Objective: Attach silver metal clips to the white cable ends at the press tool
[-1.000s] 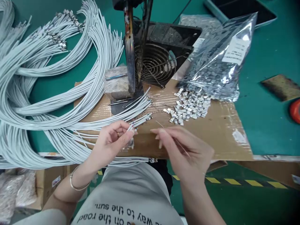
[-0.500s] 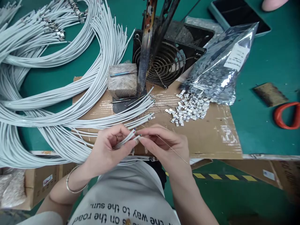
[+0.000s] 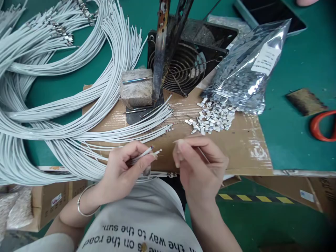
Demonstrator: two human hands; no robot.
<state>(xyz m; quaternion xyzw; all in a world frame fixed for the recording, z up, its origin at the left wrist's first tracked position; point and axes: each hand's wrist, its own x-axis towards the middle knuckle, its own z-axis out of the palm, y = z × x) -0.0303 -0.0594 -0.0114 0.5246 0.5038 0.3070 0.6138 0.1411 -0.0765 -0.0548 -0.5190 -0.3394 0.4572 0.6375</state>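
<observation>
My left hand point(image 3: 128, 164) is closed around a few white cables point(image 3: 141, 155), whose stripped ends with coloured cores stick out past the thumb and forefinger. To its right, my right hand point(image 3: 201, 161) is raised in a pinch, somewhat blurred, with a thin wire point(image 3: 175, 141) just showing at the fingertips. A gap separates the two hands. Just beyond them, a row of white cables point(image 3: 147, 122) lies with its ends on the cardboard sheet point(image 3: 244, 150). Small white-and-metal connectors point(image 3: 216, 117) form a heap above my right hand.
A soldering iron point(image 3: 159, 70) points down beside a wrapped block point(image 3: 136, 87), in front of a black fan point(image 3: 186, 66). A silver bag point(image 3: 246, 70) of connectors lies behind the heap. Large cable bundles point(image 3: 65, 105) cover the left. Red-handled scissors point(image 3: 316, 126), a sponge point(image 3: 306, 101) and a phone point(image 3: 273, 14) lie right.
My right hand has drawn away from the cable ends, to the right, still pinched on the thin wire. My left hand keeps its hold on the cables in nearly the same place.
</observation>
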